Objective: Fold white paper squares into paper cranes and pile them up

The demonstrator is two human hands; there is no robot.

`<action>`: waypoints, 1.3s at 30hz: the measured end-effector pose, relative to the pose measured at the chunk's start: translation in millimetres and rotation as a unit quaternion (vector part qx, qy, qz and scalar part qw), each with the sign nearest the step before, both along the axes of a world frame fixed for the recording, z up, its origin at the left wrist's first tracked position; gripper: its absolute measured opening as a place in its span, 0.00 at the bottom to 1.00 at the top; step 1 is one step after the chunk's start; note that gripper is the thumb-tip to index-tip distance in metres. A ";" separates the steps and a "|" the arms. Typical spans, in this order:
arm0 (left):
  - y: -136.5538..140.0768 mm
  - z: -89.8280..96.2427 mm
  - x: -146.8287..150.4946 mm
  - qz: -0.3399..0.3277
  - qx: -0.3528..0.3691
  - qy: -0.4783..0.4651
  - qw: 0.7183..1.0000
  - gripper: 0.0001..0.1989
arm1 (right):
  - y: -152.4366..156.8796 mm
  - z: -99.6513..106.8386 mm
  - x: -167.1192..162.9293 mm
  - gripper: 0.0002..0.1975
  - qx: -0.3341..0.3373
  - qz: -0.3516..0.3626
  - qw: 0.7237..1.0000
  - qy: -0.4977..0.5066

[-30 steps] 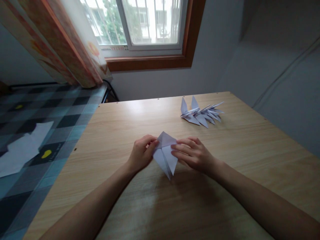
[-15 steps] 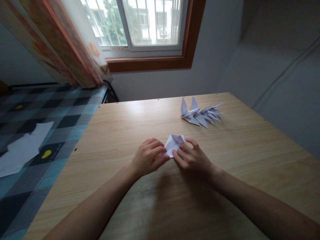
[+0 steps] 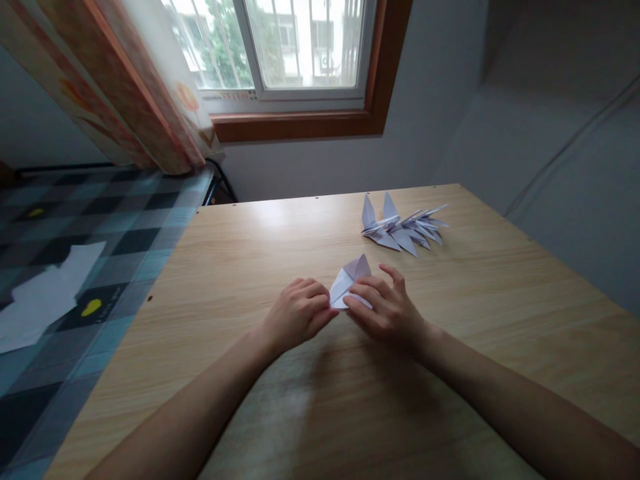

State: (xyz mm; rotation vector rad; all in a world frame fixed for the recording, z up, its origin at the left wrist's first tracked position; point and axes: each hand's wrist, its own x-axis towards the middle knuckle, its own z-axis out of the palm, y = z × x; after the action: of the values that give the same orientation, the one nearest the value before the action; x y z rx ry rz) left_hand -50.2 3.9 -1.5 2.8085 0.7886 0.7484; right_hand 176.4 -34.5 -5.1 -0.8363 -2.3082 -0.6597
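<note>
A small folded piece of white paper [image 3: 344,283] lies between my two hands over the middle of the wooden table [image 3: 240,260]. My left hand [image 3: 303,310] pinches its left corner between thumb and fingers. On the right side, my right hand [image 3: 383,303] has its thumb and fingers closed on the paper, with one finger raised clear. A pointed flap stands up at the paper's top. Beyond my right hand sits a cluster of folded white paper pieces [image 3: 403,230] with many sharp tips.
On the left, a bed-like surface with a checked cloth [image 3: 135,240] adjoins the table and carries loose white sheets [image 3: 50,293]. A patterned curtain [image 3: 140,87] hangs beside the window [image 3: 305,47]. A cable [image 3: 565,150] runs along the right wall.
The paper's top flap has risen into a single taller point. My right hand's fingers have shifted slightly over the paper, and one finger has lifted. My left hand stays nearly in place.
</note>
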 end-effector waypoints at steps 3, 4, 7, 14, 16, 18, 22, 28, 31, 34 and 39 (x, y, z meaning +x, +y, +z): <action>-1.0 0.9 -0.6 -0.007 -0.008 0.005 1.000 0.12 | 3.6 0.2 10.9 0.06 -0.008 0.017 1.000 0.005; -1.3 1.3 -0.8 -0.008 -0.012 0.007 1.000 0.11 | 4.8 1.0 14.7 0.07 -0.020 0.018 1.000 -0.003; -1.9 2.3 -1.2 -0.004 -0.026 0.011 1.000 0.08 | 7.3 4.0 23.2 0.09 -0.045 0.020 0.999 -0.013; -1.5 2.9 -1.1 -0.006 -0.034 0.019 0.999 0.10 | 10.3 5.7 21.8 0.03 -0.048 -0.002 0.998 -0.049; -1.2 2.6 -0.8 -0.006 -0.031 0.022 0.999 0.11 | 10.8 5.2 18.7 0.05 -0.050 -0.017 0.997 -0.061; -1.2 2.3 -0.4 -0.008 -0.030 0.023 0.999 0.11 | 10.8 4.9 15.2 0.06 -0.056 -0.037 0.995 -0.072; -1.6 2.6 0.0 -0.005 -0.036 0.034 0.999 0.08 | 10.2 4.4 9.3 0.06 -0.068 -0.067 0.992 -0.088; -2.1 2.4 -1.1 -0.007 0.008 0.063 0.998 0.10 | 10.2 3.9 7.0 0.07 -0.056 -0.066 0.993 -0.085; -2.5 1.8 -1.7 -0.008 0.025 0.065 0.998 0.11 | 9.0 11.9 9.5 0.07 -0.067 -0.028 0.992 -0.099; -2.8 1.6 -2.2 -0.010 0.020 0.051 0.998 0.11 | 7.6 24.1 11.9 0.06 -0.100 -0.005 0.984 -0.144; -2.1 -0.1 -2.6 -0.009 0.003 0.033 0.999 0.10 | 9.6 38.0 5.0 0.08 -0.131 -0.021 0.973 -0.187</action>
State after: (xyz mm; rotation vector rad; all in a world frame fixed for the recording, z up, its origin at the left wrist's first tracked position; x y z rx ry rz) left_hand -52.8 1.8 -1.6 2.8543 0.7725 0.6602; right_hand 181.3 -25.0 32.8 -0.9461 -2.7696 -0.5776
